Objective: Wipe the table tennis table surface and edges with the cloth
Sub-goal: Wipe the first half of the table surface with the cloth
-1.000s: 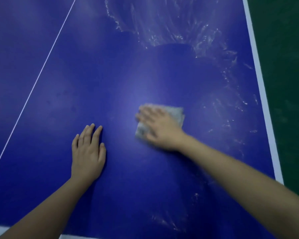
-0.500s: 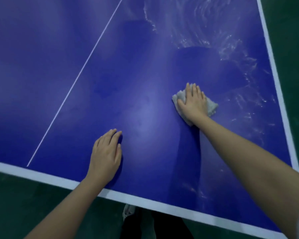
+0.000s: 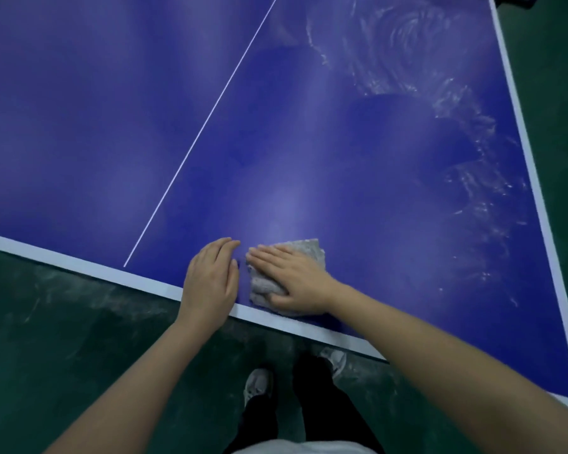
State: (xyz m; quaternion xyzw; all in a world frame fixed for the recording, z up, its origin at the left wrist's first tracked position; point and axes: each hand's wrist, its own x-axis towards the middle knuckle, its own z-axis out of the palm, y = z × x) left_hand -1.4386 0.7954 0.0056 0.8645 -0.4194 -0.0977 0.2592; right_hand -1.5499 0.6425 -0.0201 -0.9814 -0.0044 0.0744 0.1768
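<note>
A: Where's your cloth (image 3: 305,252)?
B: On the blue worktop (image 3: 374,142), right at its near white edge stripe (image 3: 79,265). Your right hand (image 3: 292,280) presses it, fingers straight and flat.
A: And your left hand (image 3: 210,280)?
B: Just beside the cloth, heel across that stripe. Fingers straight, together, holding nothing.
A: Wet smears (image 3: 407,70)?
B: Well beyond the stripe, far right.

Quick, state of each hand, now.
Left hand: open, resting flat on the table, holding nothing.
Right hand: open, straight fingers pressing the cloth against the table.
</note>
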